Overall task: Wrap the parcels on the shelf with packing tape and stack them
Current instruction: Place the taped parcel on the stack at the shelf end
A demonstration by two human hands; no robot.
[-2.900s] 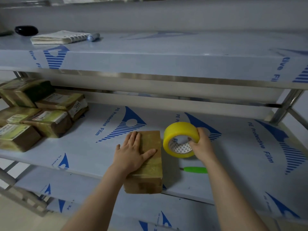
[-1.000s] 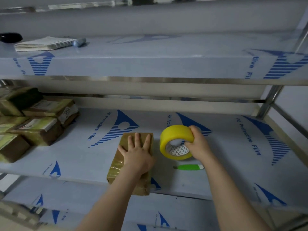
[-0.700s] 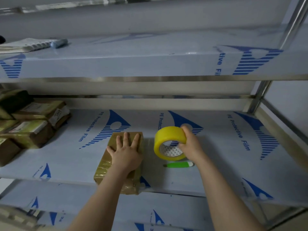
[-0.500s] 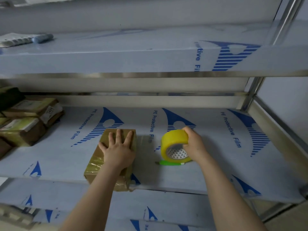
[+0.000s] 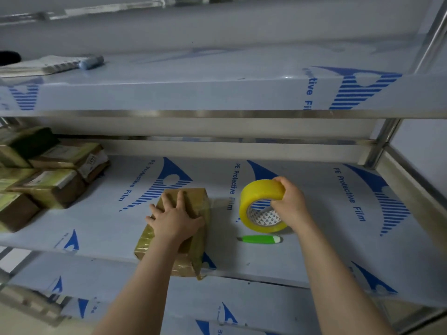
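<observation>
Since half a second ago the tape roll (image 5: pixel 257 193) has drawn off to the right, away from the parcel (image 5: pixel 194 197). A strip of clear tape (image 5: pixel 219 203) now spans the gap between them. The green cutter (image 5: pixel 260 239), then half hidden under the roll, lies fully in sight just near of it.

Head view: two hands work on the middle shelf (image 5: pixel 338 250). The left hand (image 5: pixel 175 220) lies flat on the one brown parcel, fingers straight and spread, pressing it down. The parcel lies lengthwise near to far, and its near end juts past the shelf's near edge. The right hand (image 5: pixel 289 201) grips the one yellow roll, with its fingers curled over the far right rim. The roll stands on edge with its open core facing the camera. Whether it rests on the shelf or hangs just above it cannot be told.

At the far left of the same shelf sits a stack of wrapped parcels (image 5: pixel 48 187). At least five can be counted, and the frame edge cuts off the rest.

Three shelf levels show, all covered in film with blue print. The upper shelf (image 5: pixel 217 78) carries one notebook (image 5: pixel 36 66), one blue marker (image 5: pixel 92 62) touching its right end, and one dark object (image 5: pixel 9 59) at the left edge. Part of the lower shelf (image 5: pixel 242 303) shows beneath the forearms.
</observation>
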